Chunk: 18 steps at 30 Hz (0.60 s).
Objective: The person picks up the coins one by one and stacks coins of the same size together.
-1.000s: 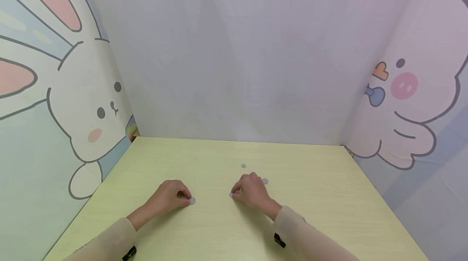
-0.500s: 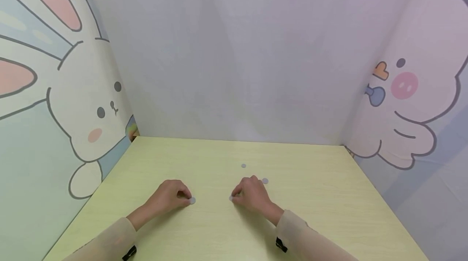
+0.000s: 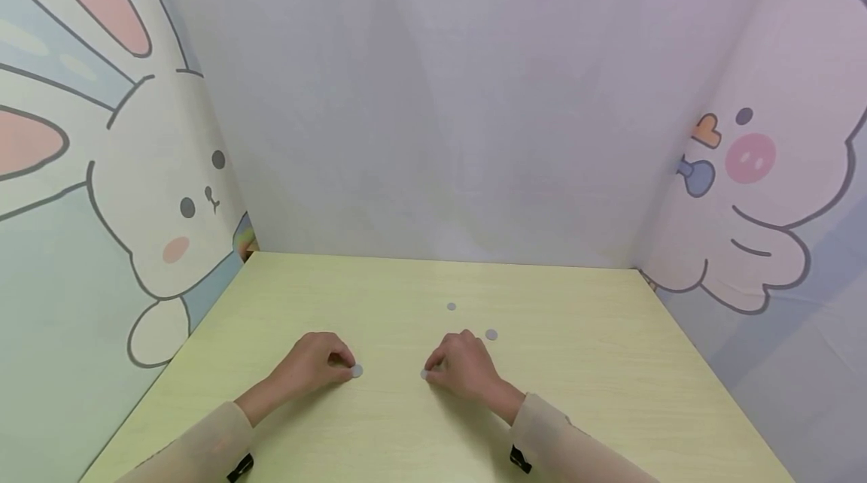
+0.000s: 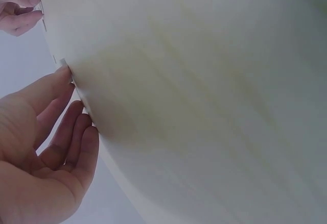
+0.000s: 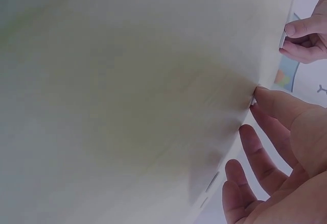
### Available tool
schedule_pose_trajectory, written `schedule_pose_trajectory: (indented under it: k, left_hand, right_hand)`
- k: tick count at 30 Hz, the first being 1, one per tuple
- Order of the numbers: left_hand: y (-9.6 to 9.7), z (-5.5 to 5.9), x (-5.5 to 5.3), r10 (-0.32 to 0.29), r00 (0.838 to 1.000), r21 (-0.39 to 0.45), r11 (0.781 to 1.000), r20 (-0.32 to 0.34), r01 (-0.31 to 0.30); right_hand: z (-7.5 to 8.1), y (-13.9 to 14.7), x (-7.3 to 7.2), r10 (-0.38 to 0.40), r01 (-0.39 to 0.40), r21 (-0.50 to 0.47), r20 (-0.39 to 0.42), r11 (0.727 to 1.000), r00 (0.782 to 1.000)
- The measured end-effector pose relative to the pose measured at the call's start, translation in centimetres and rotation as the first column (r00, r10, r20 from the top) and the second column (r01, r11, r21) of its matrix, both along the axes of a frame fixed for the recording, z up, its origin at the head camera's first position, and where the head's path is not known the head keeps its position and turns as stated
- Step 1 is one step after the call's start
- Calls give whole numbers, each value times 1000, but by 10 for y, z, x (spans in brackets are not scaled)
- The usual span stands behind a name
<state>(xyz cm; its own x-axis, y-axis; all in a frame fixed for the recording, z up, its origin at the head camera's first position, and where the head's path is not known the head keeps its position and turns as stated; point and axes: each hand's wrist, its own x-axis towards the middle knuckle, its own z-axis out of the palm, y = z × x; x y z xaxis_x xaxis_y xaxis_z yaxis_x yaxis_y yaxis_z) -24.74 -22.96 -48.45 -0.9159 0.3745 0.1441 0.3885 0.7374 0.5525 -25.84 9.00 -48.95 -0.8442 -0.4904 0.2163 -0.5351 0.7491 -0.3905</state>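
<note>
Fingers (image 3: 346, 354) of both hands (image 3: 313, 364) (image 3: 467, 366) narrowly pinch grey discs (image 3: 358, 371) (image 3: 424, 375).

This looks like a screened-off tabletop booth, though in what kind of building cannot be told, since a pale wood-grain table (image 3: 366, 438) is enclosed by a plain whitish backdrop (image 3: 440, 107) and side hangings (image 3: 47, 317) printed with a cartoon rabbit (image 3: 159, 220) and a plump cartoon chick (image 3: 779, 235).

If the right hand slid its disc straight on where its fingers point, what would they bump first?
Probably the disc that the left hand pinches: nothing shows between, though the exact line is hard to judge.
</note>
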Motion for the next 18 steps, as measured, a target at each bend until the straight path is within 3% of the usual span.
schedule_pose_trajectory:
  k: [18]
  left_hand:
    - [1, 1, -1, -1, 1000, -6, 1000, 1, 1]
  right_hand:
    - [1, 0, 3, -8, 8, -15, 3, 1000, 1000]
